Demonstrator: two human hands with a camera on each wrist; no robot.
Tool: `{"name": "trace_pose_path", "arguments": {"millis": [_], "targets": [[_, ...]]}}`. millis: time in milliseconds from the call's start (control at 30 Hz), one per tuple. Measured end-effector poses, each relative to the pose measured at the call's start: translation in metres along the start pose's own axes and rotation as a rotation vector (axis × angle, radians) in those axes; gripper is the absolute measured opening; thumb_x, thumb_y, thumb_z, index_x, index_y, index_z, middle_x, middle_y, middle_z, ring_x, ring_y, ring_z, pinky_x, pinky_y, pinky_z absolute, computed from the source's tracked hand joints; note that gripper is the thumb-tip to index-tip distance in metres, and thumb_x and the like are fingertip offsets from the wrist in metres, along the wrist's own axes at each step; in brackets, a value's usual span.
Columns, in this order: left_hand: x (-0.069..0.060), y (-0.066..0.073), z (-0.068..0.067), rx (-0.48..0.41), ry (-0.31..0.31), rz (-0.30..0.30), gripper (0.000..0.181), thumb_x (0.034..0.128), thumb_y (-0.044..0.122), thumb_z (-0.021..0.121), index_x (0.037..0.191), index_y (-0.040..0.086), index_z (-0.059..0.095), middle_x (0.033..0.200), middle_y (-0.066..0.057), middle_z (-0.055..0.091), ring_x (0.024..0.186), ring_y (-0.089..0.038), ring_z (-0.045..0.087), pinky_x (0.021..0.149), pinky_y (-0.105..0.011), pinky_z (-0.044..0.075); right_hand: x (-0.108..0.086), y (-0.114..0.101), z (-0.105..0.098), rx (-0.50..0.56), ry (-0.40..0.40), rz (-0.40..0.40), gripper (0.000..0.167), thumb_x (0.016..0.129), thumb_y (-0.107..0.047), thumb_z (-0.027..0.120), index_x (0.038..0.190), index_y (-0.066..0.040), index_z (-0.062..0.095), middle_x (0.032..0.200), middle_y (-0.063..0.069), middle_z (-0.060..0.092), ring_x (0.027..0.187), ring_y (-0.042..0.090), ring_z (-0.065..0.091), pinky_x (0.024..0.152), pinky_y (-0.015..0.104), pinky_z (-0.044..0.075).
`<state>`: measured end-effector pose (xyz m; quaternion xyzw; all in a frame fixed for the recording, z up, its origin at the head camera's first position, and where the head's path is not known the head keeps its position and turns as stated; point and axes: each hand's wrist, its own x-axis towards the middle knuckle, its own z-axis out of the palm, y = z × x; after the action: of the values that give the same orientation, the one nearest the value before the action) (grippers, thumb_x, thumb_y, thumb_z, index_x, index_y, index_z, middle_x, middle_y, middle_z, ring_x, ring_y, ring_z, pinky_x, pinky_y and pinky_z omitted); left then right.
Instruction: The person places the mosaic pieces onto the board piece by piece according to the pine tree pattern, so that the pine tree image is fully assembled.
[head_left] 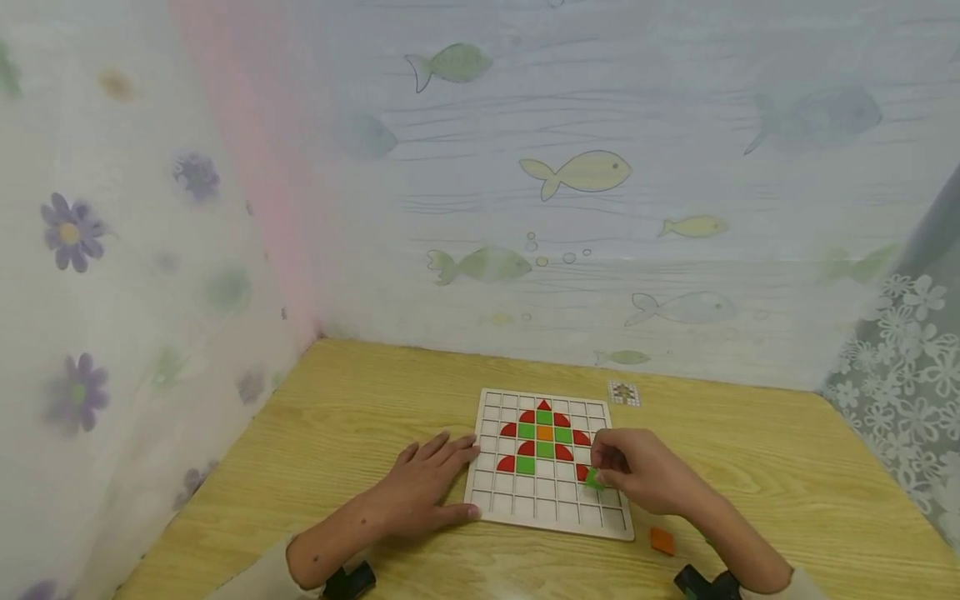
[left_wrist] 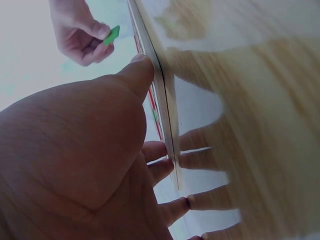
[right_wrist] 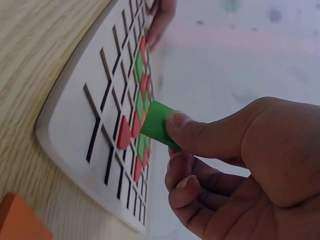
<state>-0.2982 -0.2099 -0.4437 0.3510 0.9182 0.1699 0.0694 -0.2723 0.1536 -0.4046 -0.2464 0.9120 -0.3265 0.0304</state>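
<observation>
A pale wooden grid board [head_left: 555, 510] lies on the table, with red, green and orange tiles set in some of its squares. My right hand [head_left: 648, 473] pinches a green square tile [right_wrist: 159, 122] between thumb and fingers, held above the board's right side. Just by it, a red quarter-round tile [right_wrist: 123, 133] sits in the grid. My left hand [head_left: 423, 487] rests spread at the board's left edge, its thumb [left_wrist: 142, 65] and fingertips touching that edge.
An orange square tile [head_left: 662, 541] lies on the wooden table [head_left: 360, 392], right of the board's near corner. Behind the board's far right corner is a small pattern card [head_left: 624, 393]. Walls with fish and flower prints border the table.
</observation>
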Motion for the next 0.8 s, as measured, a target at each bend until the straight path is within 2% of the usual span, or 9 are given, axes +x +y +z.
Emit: {"name": "trace_pose_path", "arguments": {"millis": [200,500,800], "targets": [[0.0,-0.001,0.001,0.002,0.003,0.004,0.082,0.1019,0.061,0.063,0.166,0.017,0.037,0.174,-0.002,0.03,0.16,-0.04,0.024,0.12,-0.073,0.024,0.012,-0.003,0.003,-0.008,0.023,-0.047,0.013,0.097,-0.002,0.076,0.094,-0.01,0.065,0.08,-0.006,0.058,0.07,0.006,0.051,0.061,0.026,0.047],[0.0,0.0,-0.001,-0.007,0.004,0.006,0.081,0.102,0.06,0.063,0.166,0.016,0.038,0.174,-0.003,0.03,0.16,-0.041,0.023,0.12,-0.074,0.024,0.03,-0.003,0.015,-0.016,0.041,-0.025,0.014,0.096,0.005,0.072,0.094,-0.009,0.068,0.082,-0.005,0.061,0.071,0.008,0.052,0.063,0.027,0.049],[0.0,0.0,-0.001,-0.009,0.005,0.003,0.081,0.1025,0.058,0.064,0.166,0.016,0.037,0.174,-0.004,0.03,0.161,-0.041,0.023,0.121,-0.073,0.023,0.035,0.002,0.028,-0.061,0.065,-0.04,0.019,0.095,0.009,0.071,0.092,-0.01,0.069,0.084,-0.005,0.063,0.073,0.006,0.053,0.065,0.026,0.05]]}}
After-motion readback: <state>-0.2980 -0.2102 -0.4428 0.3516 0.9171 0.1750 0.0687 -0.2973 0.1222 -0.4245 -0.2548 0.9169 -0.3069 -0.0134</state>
